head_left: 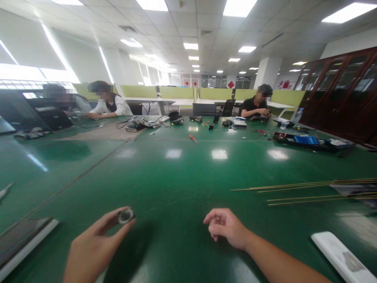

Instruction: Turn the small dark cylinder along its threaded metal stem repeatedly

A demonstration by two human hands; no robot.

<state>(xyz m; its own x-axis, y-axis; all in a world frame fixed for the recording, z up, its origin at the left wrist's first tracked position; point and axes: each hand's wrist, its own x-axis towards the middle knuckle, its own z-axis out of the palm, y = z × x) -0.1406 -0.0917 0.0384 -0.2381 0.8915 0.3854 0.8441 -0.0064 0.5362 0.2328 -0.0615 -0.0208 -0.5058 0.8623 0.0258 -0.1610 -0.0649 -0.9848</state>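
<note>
Between the thumb and fingers of my left hand (101,236) is a small round object (126,215) with a dark rim and a pale, glassy-looking middle. It is held above the green tabletop (165,188), on which the hand throws a shadow. To the right, my right hand (226,228) is loosely closed, its fingers curled in toward the thumb, and nothing shows in it. A gap of bare green surface lies between the two hands.
Thin brass-coloured rods (294,184) lie at the right, behind a white flat device (343,255). A white-edged panel (29,243) sits at the near left. Farther off are an orange screwdriver (193,138), a long black tray (306,143) and several people seated around the table.
</note>
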